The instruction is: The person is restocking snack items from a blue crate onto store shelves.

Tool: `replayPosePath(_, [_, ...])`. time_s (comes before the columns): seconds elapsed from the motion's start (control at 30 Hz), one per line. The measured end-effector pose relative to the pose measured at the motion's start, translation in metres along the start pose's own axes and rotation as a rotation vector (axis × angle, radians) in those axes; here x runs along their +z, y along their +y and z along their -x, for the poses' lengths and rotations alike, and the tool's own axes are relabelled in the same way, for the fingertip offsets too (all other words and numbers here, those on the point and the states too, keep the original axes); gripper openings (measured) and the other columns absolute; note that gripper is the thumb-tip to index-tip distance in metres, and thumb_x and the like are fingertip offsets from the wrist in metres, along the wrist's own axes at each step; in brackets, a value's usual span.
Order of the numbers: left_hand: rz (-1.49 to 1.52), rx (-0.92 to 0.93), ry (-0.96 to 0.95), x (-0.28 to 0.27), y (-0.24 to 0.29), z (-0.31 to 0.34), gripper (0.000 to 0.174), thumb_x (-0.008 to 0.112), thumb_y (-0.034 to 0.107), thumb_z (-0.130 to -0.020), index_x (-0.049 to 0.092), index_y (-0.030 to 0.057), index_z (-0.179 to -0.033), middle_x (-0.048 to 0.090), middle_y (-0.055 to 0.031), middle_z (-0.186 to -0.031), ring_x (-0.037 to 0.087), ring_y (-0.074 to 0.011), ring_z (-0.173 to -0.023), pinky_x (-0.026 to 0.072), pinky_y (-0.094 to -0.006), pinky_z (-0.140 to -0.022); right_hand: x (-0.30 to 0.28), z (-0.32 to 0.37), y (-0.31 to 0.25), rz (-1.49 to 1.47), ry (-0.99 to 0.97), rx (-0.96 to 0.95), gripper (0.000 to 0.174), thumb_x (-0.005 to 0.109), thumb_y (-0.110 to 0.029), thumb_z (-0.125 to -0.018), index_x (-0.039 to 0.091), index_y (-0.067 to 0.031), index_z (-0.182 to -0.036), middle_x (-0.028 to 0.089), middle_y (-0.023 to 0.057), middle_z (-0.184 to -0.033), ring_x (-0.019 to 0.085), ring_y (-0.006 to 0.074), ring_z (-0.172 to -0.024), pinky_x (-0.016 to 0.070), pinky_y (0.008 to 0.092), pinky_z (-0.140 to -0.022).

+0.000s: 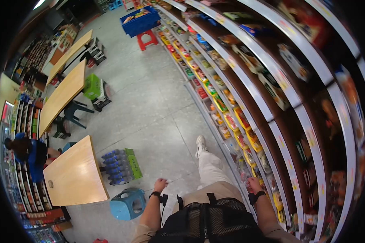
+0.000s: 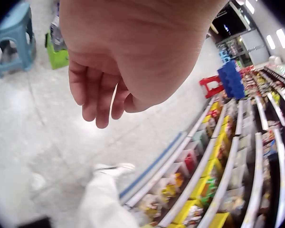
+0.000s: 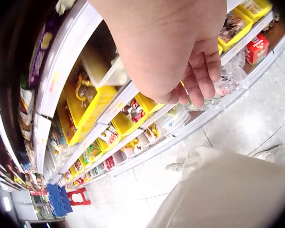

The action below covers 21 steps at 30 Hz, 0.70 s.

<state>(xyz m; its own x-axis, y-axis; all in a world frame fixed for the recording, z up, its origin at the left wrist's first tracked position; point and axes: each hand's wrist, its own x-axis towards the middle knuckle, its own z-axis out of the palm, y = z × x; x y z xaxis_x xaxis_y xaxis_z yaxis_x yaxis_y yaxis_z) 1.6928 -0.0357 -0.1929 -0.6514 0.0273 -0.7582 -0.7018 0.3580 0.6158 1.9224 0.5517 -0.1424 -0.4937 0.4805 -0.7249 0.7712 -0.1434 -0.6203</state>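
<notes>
Both hands hang at the person's sides, holding nothing. The left hand (image 1: 161, 185) is above the grey floor, between a blue stool (image 1: 127, 203) and the light trousers; the left wrist view shows the same hand (image 2: 128, 52) with fingers loosely bent. Close to the lower shelves is the right hand (image 1: 254, 185). In the right wrist view, this hand (image 3: 175, 52) has relaxed fingers in front of yellow bins (image 3: 128, 118) of small packets; whether it touches any bin cannot be told. Black bands circle both wrists.
Long shelves (image 1: 247, 79) run along the right side. Wooden tables (image 1: 75, 174) stand at the left, with a pack of bottles (image 1: 118, 167) on the floor beside the nearest. Ahead, a blue crate (image 1: 140, 22) rests on a red stool (image 1: 146, 39). Another person (image 1: 34, 156) is at the far left.
</notes>
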Motion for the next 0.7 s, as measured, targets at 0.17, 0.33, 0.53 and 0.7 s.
replayPosePath(0.17, [0.135, 0.118, -0.035, -0.019, 0.196, -0.056, 0.031, 0.051, 0.030, -0.094, 0.064, 0.0050, -0.106, 0.071, -0.0078, -0.088, 0.063, -0.0148, -0.071, 0.0477, -0.0281, -0.064, 0.067, -0.135, -0.111, 0.245, -0.159, 0.116, 0.018, 0.056, -0.016, -0.086, 0.066, -0.0008, -0.087, 0.065, 0.0075, -0.069, 0.061, 0.0165, -0.054, 0.0491, 0.0269, -0.048])
replayPosePath(0.33, [0.117, -0.101, 0.064, -0.070, 0.271, -0.100, 0.029, 0.051, 0.029, -0.093, 0.063, 0.0061, -0.107, 0.070, -0.0079, -0.089, 0.063, -0.0145, -0.071, 0.0472, -0.0279, -0.064, 0.159, -0.253, -0.251, 0.236, -0.279, 0.028, 0.026, 0.057, -0.022, -0.089, 0.064, -0.0017, -0.073, 0.062, 0.0058, -0.062, 0.057, 0.0160, -0.049, 0.0449, 0.0294, -0.045])
replayPosePath(0.53, [0.451, -0.258, 0.277, -0.125, 0.256, -0.153, 0.029, 0.049, 0.023, -0.090, 0.062, 0.0043, -0.109, 0.070, -0.0118, -0.087, 0.063, -0.0165, -0.064, 0.0461, -0.0279, -0.053, 0.286, -0.306, -0.484, 0.389, -0.369, -0.224, 0.019, 0.055, -0.020, -0.087, 0.065, -0.0036, -0.088, 0.066, 0.0079, -0.072, 0.061, 0.0159, -0.060, 0.0510, 0.0293, -0.058])
replayPosePath(0.7, [0.528, -0.488, 0.261, -0.146, 0.253, -0.209, 0.031, 0.050, 0.023, -0.089, 0.061, 0.0036, -0.111, 0.071, -0.0136, -0.089, 0.064, -0.0190, -0.062, 0.0460, -0.0295, -0.052, 0.365, -0.383, -0.577, 0.291, -0.393, -0.269, 0.020, 0.056, -0.021, -0.089, 0.064, -0.0029, -0.093, 0.066, 0.0065, -0.074, 0.061, 0.0149, -0.062, 0.0504, 0.0294, -0.058])
